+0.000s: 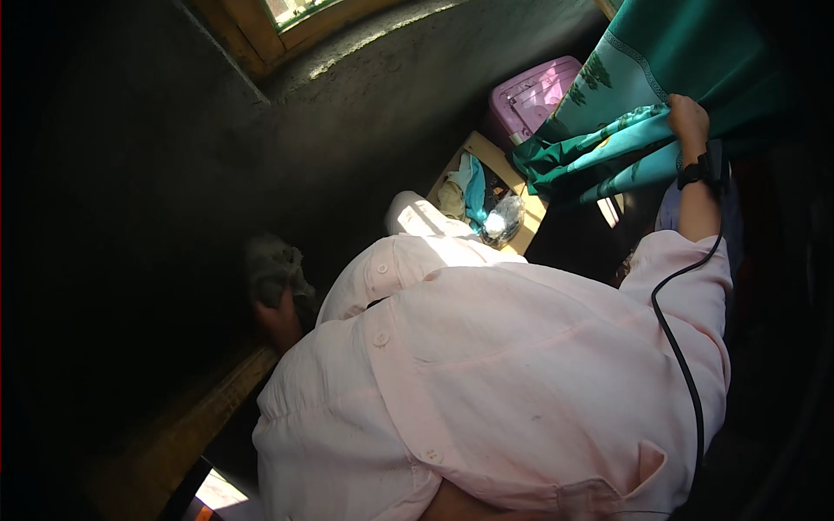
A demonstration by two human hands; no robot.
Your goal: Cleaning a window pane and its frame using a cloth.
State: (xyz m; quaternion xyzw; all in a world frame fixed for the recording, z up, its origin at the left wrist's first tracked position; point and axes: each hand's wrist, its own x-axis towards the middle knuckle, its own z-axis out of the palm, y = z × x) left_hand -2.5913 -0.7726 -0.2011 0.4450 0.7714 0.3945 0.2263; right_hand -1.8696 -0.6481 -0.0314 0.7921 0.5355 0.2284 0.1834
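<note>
My right hand [689, 119] is closed on a gathered fold of a green and teal patterned curtain [738, 43], which hangs at the upper right. A black band with a cable circles that wrist. Off to the left, in deep shadow, my left hand [280, 318] is closed around a crumpled greyish cloth [274, 260]. The cloth bunches up above the fingers, and its lower part is hard to see in the dark. My pale pink buttoned shirt [521, 347] fills the middle and lower part of the view.
An open wooden drawer or box [473, 148] holds crumpled cloths and a clear plastic bag [504, 219]. Behind it stands a pink lidded plastic bin [532, 91]. A dark rough wall [365, 95] runs along the far side below a wooden window frame [304, 35]. The black cable [673, 330] trails beside my right arm.
</note>
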